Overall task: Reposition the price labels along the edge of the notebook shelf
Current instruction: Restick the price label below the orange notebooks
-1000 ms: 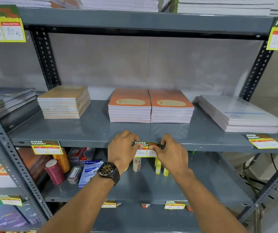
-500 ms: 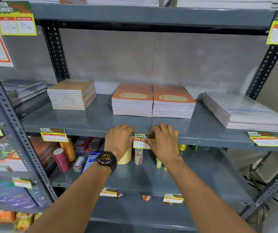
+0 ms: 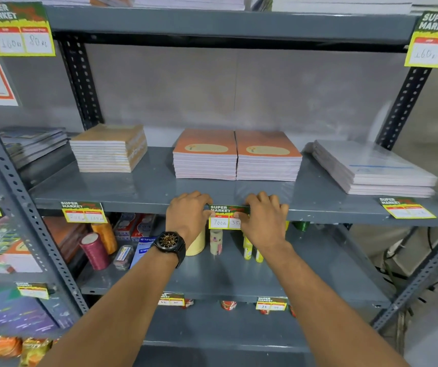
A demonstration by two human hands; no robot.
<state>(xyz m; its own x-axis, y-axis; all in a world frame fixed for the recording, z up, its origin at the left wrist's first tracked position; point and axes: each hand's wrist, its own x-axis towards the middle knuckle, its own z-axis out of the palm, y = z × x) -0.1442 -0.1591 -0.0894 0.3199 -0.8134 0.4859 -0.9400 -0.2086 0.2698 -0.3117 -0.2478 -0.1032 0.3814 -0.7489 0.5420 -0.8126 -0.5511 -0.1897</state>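
Grey shelf (image 3: 146, 189) of notebooks: its middle price label (image 3: 224, 217) sits on the front edge, pinched by left hand (image 3: 188, 213) and right hand (image 3: 264, 219). Left label (image 3: 83, 212) hangs straight; right label (image 3: 407, 207) looks crooked, probably still undone.

lower shelf: maroon thread spool (image 3: 94, 250) | yellow tape roll (image 3: 196, 244) | glue sticks (image 3: 247, 250)
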